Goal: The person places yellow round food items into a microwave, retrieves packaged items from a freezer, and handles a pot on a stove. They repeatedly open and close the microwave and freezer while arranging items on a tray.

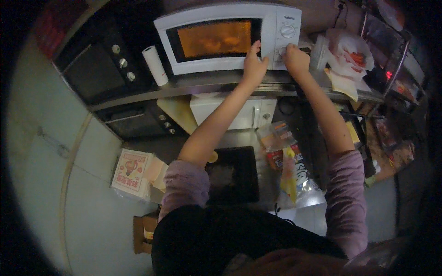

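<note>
A white Galanz microwave oven [221,65] stands on a metal shelf, its door shut and its window glowing orange. Blurred shapes show behind the glass. My right hand [296,61] has its fingers closed around the lower control knob [283,51] on the panel. Near the right edge of the door is my left hand [255,65], fingers apart and holding nothing; whether it touches the door I cannot tell. Above the right hand, the upper knob [287,31] is uncovered.
A white paper roll [155,65] stands left of the microwave, beside a black oven [96,69]. Stacked clear plastic cups [319,55] and a plastic bag [350,51] are at the right. Below lie a second white appliance [238,119], a black mat [238,179], food packets [290,169] and a printed box [133,170].
</note>
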A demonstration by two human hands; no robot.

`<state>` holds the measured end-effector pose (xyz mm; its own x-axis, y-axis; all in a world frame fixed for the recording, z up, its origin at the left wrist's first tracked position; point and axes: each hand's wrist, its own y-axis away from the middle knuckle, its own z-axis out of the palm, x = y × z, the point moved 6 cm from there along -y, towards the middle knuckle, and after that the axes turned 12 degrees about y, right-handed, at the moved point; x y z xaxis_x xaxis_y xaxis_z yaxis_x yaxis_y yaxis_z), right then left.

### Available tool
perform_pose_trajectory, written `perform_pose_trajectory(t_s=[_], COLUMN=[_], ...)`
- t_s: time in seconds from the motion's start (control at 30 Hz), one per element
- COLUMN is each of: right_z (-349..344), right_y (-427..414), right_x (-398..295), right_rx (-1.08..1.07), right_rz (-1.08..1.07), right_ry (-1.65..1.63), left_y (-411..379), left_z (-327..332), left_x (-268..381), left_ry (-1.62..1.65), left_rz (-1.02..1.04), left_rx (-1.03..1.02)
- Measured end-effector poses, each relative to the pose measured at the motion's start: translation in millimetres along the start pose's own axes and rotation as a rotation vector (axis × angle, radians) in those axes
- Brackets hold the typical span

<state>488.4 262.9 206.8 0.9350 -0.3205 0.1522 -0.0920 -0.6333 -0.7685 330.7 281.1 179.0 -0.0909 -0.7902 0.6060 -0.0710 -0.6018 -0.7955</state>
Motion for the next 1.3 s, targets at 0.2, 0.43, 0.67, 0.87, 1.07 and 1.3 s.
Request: perform_pose_trajectory(t_s=[0.2, 0.43, 0.67, 0.87, 1.07, 1.3], right_z=[-15.2, -157.8, -245.4, -308.7, -376.8, -386.3], right_y=[32.1, 185.5, 372.5, 548.7, 716.4, 914.8], right_x=[39.2, 131.2, 328.8, 489.8, 627.1, 786.1], right_rx=[0.033, -0.027, -0.282, 0.008, -0.412, -0.480], right_rz=[-0.014, -0.039, 0.422, 0.623, 1.141, 1.439], right_ry=[-0.295, -0.320, -0.236, -0.013, 0.216, 0.453], left_y=[73.7, 175.9, 280.0, 369.6, 483.4, 559.5], left_z=[5.7, 64.6, 188.7, 338.1, 480.6, 632.6], left_x=[69.5, 197.7, 309.6, 368.7, 413.9, 441.4], left_ry=[0.224, 0.235, 0.266, 0.418, 0.595, 0.772], left_rz=[0.015, 0.324, 0.743, 0.513, 0.347, 0.230], left_rx=[-0.299, -0.727, -1.015, -1.185, -1.444, -1.606])
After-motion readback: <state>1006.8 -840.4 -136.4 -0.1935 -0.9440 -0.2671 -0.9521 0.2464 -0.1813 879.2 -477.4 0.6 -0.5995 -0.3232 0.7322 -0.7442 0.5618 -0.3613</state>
